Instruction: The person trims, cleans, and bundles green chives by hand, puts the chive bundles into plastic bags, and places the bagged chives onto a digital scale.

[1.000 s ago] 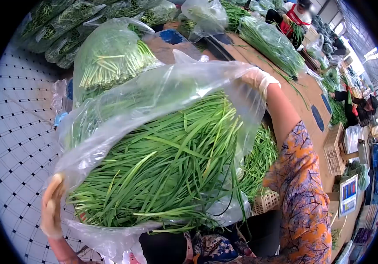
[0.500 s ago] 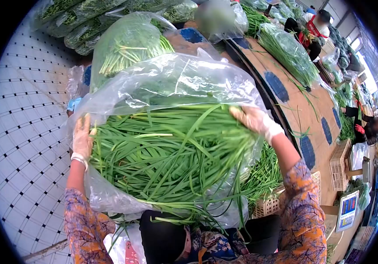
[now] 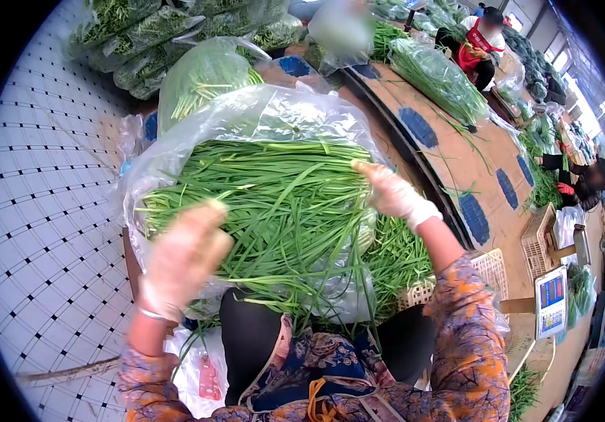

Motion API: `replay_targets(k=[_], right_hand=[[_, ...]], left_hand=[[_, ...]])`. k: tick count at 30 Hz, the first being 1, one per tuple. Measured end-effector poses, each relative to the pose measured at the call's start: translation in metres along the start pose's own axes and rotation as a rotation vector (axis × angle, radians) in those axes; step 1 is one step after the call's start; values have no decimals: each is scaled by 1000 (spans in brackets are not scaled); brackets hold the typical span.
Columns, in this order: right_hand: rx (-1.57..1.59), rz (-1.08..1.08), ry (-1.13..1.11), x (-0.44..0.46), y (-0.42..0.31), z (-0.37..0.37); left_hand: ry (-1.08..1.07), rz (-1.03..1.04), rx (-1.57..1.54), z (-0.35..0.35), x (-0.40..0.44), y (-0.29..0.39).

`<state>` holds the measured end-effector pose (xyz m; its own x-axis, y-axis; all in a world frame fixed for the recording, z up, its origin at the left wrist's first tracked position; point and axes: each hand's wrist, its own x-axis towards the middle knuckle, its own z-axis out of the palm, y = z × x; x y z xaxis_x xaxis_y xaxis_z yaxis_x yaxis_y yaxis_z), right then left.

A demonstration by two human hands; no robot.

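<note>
A large clear plastic bag lies open in front of me, with a thick heap of garlic chives in its mouth. My right hand, in a thin pale glove, rests at the right end of the heap with its fingers stretched across the stalks and the bag's edge. Over the near left side of the chives is my left hand, gloved too. Motion smears its fingers, so I cannot make out whether it holds anything.
A filled bag of greens stands behind. Loose chives and a plastic crate are on my right, near a scale display. A long bagged bundle lies on the brown surface. Co-workers sit farther right, one wearing a red apron.
My left hand has left the bag's left edge and come nearer to me and rightward. My right hand has shifted slightly left. More of the chives' upper layer shows, lying straighter.
</note>
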<state>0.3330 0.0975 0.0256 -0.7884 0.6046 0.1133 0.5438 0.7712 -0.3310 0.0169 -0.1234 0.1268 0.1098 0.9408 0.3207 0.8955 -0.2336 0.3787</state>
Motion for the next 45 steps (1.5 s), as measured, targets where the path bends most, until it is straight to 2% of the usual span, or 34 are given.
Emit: replay_targets(k=[2, 3, 4, 5, 6, 7, 8, 10, 12, 13, 14, 15, 16, 18, 20, 22, 23, 24, 26, 29, 30, 32, 33, 34, 36, 37, 38, 39, 40, 41, 42, 43, 44, 45], right_hand=[[-87, 119, 21, 2, 8, 28], [-137, 134, 76, 4, 16, 43], [-136, 123, 78, 5, 11, 42], [-106, 276, 11, 10, 2, 42], [-77, 429, -60, 13, -7, 42], [-150, 454, -51, 14, -16, 38], [-149, 443, -52, 13, -19, 39], [-308, 414, -36, 11, -24, 43], [-367, 313, 20, 7, -33, 41], [-373, 253, 72, 6, -43, 29], [-375, 197, 124, 6, -52, 15], [-405, 74, 267, 8, -54, 5], [-399, 17, 312, 13, -60, -9], [-223, 83, 182, 22, -76, -34], [-259, 136, 158, 26, -90, -36], [-393, 367, -98, 34, -80, -14], [-455, 331, -133, 31, -65, 4], [-461, 338, -133, 31, -71, -2], [-467, 267, -103, 30, -77, -18], [-255, 169, 96, 29, -100, -59], [-180, 152, 143, 28, -105, -65], [-230, 279, 11, 30, -96, -46], [-292, 348, -137, 31, -100, -46], [-292, 356, -131, 32, -100, -52], [1, 415, -11, 36, -104, -76], [243, 383, 89, 35, -114, -90], [142, 338, 189, 37, -124, -104], [349, 424, 178, 36, -153, -126], [544, 358, 221, 46, -144, -126], [628, 284, 245, 49, -133, -134], [657, 268, 353, 41, -158, -154], [609, 284, 342, 41, -160, -175], [744, 121, 405, 39, -158, -188], [800, 118, 460, 32, -162, -209]], left_hand=[[-231, 171, -281, 49, -12, 26], [-429, 66, -456, 72, -15, 43], [-505, 96, -540, 108, -22, 49], [-528, 79, -544, 134, -26, 62], [-443, 222, -488, 153, -25, 74], [-380, 311, -341, 166, -18, 83], [-374, 302, -336, 177, -8, 89], [-126, 265, 17, 195, 15, 88], [-105, 103, 83, 210, 27, 69], [-162, 53, 99, 216, 26, 54], [-308, 6, 141, 222, 22, 43], [-297, 20, 157, 234, 13, 33], [-288, 37, 170, 237, 5, 31], [-284, 71, 146, 240, 2, 25], [-302, 50, 151, 240, 5, 25], [-295, 43, 122, 234, 7, 27], [-295, 43, 100, 230, 7, 28], [-297, 47, 78, 228, 8, 30], [-167, 99, 104, 228, 3, 39], [165, 145, 70, 214, 3, 66], [164, 151, 62, 208, 1, 74], [204, 143, 39, 194, -2, 90], [197, 144, 33, 190, -7, 96], [195, 154, 31, 190, -13, 98], [159, 194, -158, 194, -24, 100], [68, 188, -261, 196, -27, 98], [63, 187, -266, 200, -29, 96], [30, 80, -434, 203, -29, 93], [-1, -26, -598, 203, -26, 91], [-69, -220, -838, 202, -22, 88], [-67, -212, -837, 196, -17, 83], [-276, -360, -989, 190, -13, 77], [-492, -510, -1131, 186, -12, 75], [-549, -539, -1199, 179, -14, 79]])
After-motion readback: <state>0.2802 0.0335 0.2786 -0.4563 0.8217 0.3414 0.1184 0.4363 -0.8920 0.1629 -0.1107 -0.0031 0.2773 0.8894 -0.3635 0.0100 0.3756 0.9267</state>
